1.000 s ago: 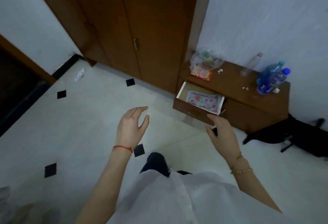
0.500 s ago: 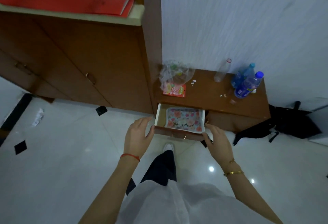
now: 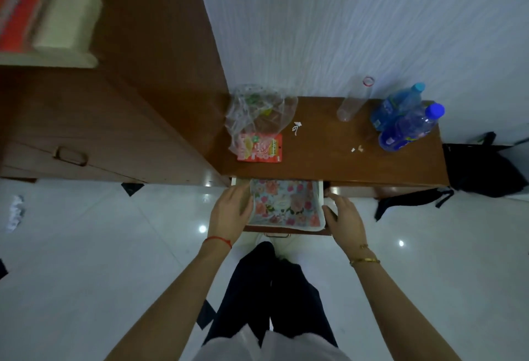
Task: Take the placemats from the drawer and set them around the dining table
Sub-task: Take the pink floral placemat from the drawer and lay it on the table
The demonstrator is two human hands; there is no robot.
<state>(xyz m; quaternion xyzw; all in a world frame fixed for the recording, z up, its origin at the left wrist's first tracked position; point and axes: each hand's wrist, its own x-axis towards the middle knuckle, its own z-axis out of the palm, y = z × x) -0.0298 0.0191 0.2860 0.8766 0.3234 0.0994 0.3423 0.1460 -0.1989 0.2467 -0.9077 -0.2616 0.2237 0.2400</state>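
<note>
- The drawer (image 3: 282, 229) of the low cabinet (image 3: 357, 166) stands pulled out, at the left end of the cabinet front.
- The floral placemats (image 3: 286, 203) lie flat inside the drawer, filling most of it.
- My left hand (image 3: 229, 214) is at the left edge of the placemats, fingers reaching into the drawer; whether they pinch the edge or only touch it I cannot tell.
- My right hand (image 3: 343, 217) sits at the drawer's right edge, fingers loosely spread beside the mats' right edge, holding nothing that I can see.
- On the cabinet top, a clear plastic bag (image 3: 257, 111) and a red snack packet (image 3: 260, 147) lie near its left edge; blue bottles (image 3: 406, 123) stand near its right edge.
</note>
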